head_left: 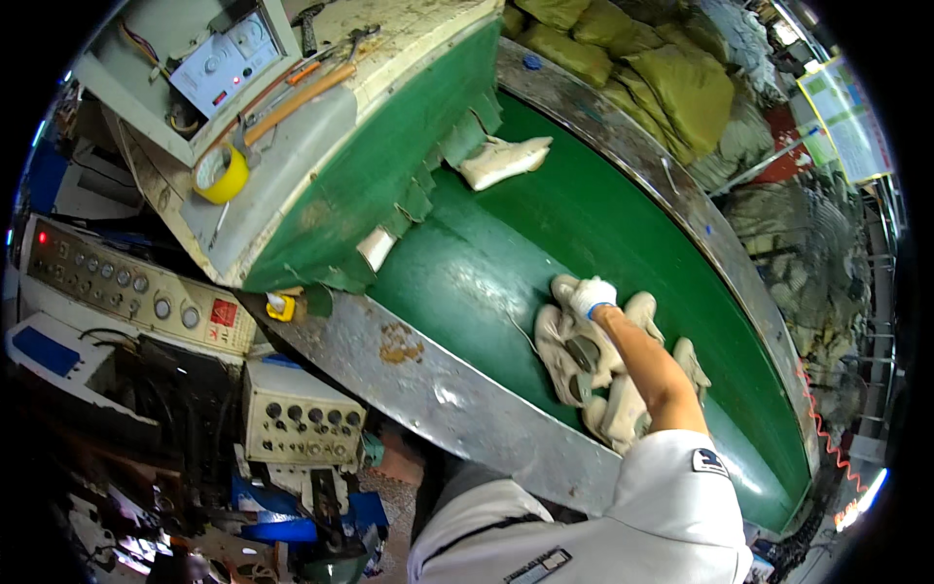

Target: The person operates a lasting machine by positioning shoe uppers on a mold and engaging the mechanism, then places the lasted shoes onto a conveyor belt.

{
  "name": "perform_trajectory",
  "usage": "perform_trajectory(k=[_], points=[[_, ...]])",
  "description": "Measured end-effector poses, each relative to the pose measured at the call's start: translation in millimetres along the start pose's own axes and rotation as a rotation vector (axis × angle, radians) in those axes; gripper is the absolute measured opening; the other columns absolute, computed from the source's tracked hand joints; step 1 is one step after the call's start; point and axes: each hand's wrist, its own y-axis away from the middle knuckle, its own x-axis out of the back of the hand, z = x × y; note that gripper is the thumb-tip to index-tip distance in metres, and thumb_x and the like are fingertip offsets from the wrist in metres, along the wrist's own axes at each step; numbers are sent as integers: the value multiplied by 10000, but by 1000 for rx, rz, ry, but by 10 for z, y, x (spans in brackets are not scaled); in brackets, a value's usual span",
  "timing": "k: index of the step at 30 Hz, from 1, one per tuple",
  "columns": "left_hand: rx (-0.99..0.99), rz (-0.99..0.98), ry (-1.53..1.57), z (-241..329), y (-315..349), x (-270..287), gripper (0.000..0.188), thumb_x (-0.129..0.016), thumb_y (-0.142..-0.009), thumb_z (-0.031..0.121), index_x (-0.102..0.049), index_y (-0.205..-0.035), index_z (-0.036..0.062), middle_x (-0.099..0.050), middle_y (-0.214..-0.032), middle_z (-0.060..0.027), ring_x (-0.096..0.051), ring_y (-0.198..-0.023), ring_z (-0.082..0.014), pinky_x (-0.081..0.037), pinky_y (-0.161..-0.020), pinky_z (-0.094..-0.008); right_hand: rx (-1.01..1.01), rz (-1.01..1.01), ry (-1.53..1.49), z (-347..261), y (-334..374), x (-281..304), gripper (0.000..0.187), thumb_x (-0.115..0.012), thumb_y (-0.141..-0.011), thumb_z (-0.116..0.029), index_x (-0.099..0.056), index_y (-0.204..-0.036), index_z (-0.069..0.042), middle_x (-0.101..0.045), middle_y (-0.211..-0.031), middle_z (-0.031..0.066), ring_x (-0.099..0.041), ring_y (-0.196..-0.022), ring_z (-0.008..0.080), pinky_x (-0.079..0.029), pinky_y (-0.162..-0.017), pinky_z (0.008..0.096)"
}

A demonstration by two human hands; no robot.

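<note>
My right hand (592, 295), in a white glove, is closed on a beige shoe (561, 287) at the far end of a cluster of shoes. Below it, a pale shoe (555, 350) lies tilted against others, some with olive-grey parts showing. More beige shoes, such as one on the right (689, 362), lie partly behind my forearm. All rest on a green conveyor belt (457, 282). Farther up, a cream shoe (506, 162) lies by the green flap curtain (321, 219), and another pale piece (376, 249) pokes out beneath the flaps. My left hand is out of view.
Metal rails (438, 399) border the belt. On the machine housing sit yellow tape (222, 175), a hammer (297, 102) and other hand tools. Control panels (126, 282) stand at left, a knob box (302, 414) below. Olive sacks (671, 88) are piled beyond the belt; a red coiled cord (827, 428) hangs right.
</note>
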Motion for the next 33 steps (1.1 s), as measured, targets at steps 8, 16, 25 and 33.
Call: perform_trajectory(k=[8, 16, 25, 33], points=[[26, -23, 0, 595, -78, -206, 499, -722, -935, 204, -610, -1388, 27, -668, -1314, -141, -630, -1117, -246, -499, -959, -394, -287, 171, -1316, -1307, -2487, 838, 815, -782, -774, -503, -573, -1275, 104, -662, -1189, 274, -691, -1031, 358, -573, -747, 441], [91, -51, 37, 299, -30, -132, 493, -713, -937, 144, -593, -1396, 10, -655, -1322, -146, -615, -1141, -245, -485, -985, -389, -101, 318, -2053, -1693, -2899, 617, 705, -829, -765, -199, -530, -1345, 67, -639, -1277, 155, -664, -1110, 300, -575, -936, 415], [0, -204, 518, -587, 131, 395, 573, -736, -894, 29, -529, -1426, -22, -600, -1343, -126, -567, -1171, -227, -458, -1014, -365, 445, -749, -2528, -2328, 1026, -328, 532, -755, -817, -141, -590, -1307, -12, -673, -1234, 150, -643, -1151, 315, -509, -1046, 471], [105, -471, 313, -331, 395, 496, 387, -634, -906, -15, -637, -1290, -63, -705, -1228, -154, -658, -1129, -214, -493, -1006, -328, 476, -1171, -2051, -3775, 3029, -150, 540, -735, -866, -221, -569, -1336, -15, -684, -1176, 157, -680, -1049, 293, -578, -919, 432]])
